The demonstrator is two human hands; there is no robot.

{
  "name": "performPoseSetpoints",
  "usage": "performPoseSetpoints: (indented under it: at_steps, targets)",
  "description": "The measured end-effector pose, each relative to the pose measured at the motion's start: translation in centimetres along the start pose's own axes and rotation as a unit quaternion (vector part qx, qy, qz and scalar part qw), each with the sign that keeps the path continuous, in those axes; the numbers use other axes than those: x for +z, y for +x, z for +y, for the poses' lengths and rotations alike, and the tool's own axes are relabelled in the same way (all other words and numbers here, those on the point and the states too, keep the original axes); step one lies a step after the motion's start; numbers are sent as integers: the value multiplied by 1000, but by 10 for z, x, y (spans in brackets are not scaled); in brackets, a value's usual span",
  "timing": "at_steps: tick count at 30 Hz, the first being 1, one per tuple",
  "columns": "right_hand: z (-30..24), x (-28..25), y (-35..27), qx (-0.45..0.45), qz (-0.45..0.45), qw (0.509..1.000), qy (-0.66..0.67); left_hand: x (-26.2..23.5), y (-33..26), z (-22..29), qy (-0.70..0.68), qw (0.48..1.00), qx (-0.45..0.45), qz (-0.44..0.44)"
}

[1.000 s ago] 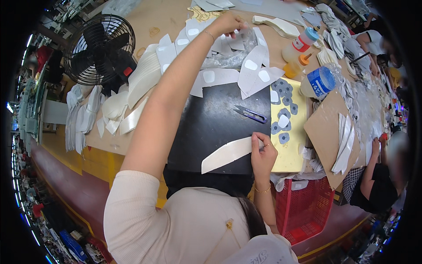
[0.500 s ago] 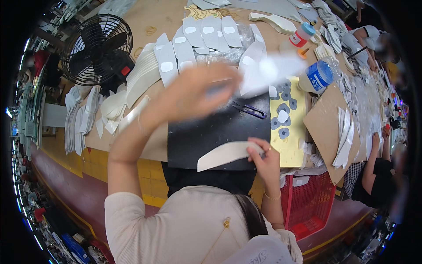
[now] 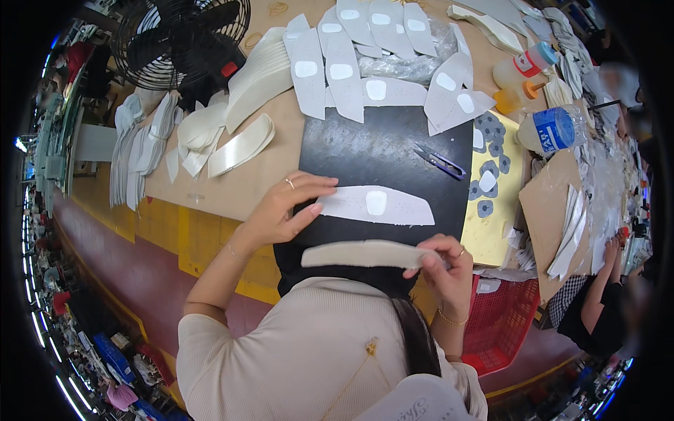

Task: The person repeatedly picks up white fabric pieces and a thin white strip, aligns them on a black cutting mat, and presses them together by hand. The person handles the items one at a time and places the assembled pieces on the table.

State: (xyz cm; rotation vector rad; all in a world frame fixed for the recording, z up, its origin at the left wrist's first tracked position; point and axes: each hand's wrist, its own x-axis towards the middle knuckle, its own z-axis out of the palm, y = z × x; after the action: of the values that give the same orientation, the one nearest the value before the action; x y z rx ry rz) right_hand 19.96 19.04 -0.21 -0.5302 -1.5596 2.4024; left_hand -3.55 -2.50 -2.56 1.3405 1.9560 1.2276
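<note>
On the black mat (image 3: 379, 158) lies a curved white piece with a rounded white patch (image 3: 407, 205), bordered by tiny holes. My left hand (image 3: 291, 203) has its thumb and fingers closed on that piece's left end. Nearer to me, my right hand (image 3: 446, 265) pinches the right end of a plain cream curved piece (image 3: 358, 254), slightly smeared by motion. Purple-handled thread snips (image 3: 441, 163) rest on the mat's right side. Beyond the mat, several similar patched pieces (image 3: 340, 72) overlap in a spread on the table.
A black fan (image 3: 179, 38) and stacks of cream pieces (image 3: 256, 84) stand left. On the right are a yellow sheet (image 3: 498, 235) with dark grey shapes, a blue-labelled bottle (image 3: 551, 130), a brown board (image 3: 551, 203) and a red basket (image 3: 502, 319). A co-worker's arm (image 3: 604, 284) shows far right.
My left hand has come down from above the mat to the patched piece there. A blurred white piece at upper right now lies among the others. My right hand still holds the cream piece.
</note>
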Motion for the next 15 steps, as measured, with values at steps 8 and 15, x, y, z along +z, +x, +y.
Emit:
performPoseSetpoints:
  at_steps: [8,15]
  targets:
    - [23,-6,18,68,137,988,-8,12,-6,16,-330,885,-329,7]
    - [24,-16,36,83,205,942,-254,20,-4,9,-246,895,-372,29]
